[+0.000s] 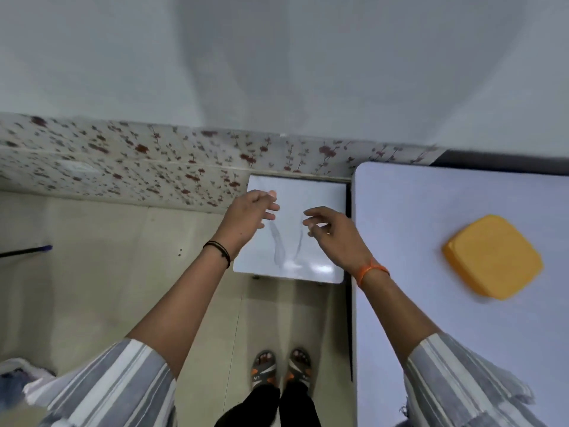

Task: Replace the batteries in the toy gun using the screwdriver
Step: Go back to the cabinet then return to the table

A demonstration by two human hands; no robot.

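No toy gun, screwdriver or batteries show in the head view. My left hand (251, 212) and my right hand (331, 231) are both stretched out over a small white table (323, 192), a short gap between them. Their fingers are loosely curled and hold nothing. A black band circles my left wrist, an orange one my right wrist.
A larger white table (431, 211) stands to the right with a yellow lidded box (492, 257) on it. A floral-papered wall strip (123, 161) runs behind. My sandalled feet (281, 368) stand on the tiled floor. A dark stick with a blue tip (27, 250) lies at the left.
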